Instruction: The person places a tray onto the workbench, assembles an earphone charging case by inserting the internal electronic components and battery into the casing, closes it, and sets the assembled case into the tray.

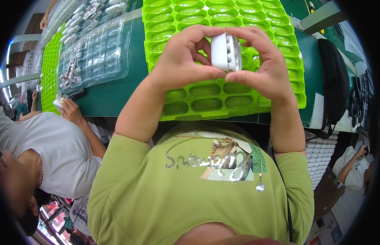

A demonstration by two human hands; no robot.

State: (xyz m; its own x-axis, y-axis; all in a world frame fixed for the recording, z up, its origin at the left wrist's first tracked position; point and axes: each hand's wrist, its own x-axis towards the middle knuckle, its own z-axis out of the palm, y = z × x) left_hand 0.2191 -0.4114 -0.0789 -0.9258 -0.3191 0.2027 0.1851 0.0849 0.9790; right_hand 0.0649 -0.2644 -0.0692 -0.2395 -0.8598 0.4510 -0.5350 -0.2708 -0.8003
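Between my two hands, above a bright green tray (206, 104) with oval pockets, is a small white earbud charging case (219, 53). Its lid is open toward the right, and white earbud shapes show along the gap. My left hand (183, 57) pinches the case from the left, thumb at its lower edge and forefinger along its top. From the right, my right hand (265, 61) holds the lid side, with thumb low and fingertips high. The pockets of the tray near my hands hold nothing that I can make out.
A clear plastic tray (98, 57) with small white parts lies at left on the green table (106, 100). A co-worker in white (59, 151) sits there, holding a white piece. At right are a black case (335, 81) and a grey metal bar (324, 18).
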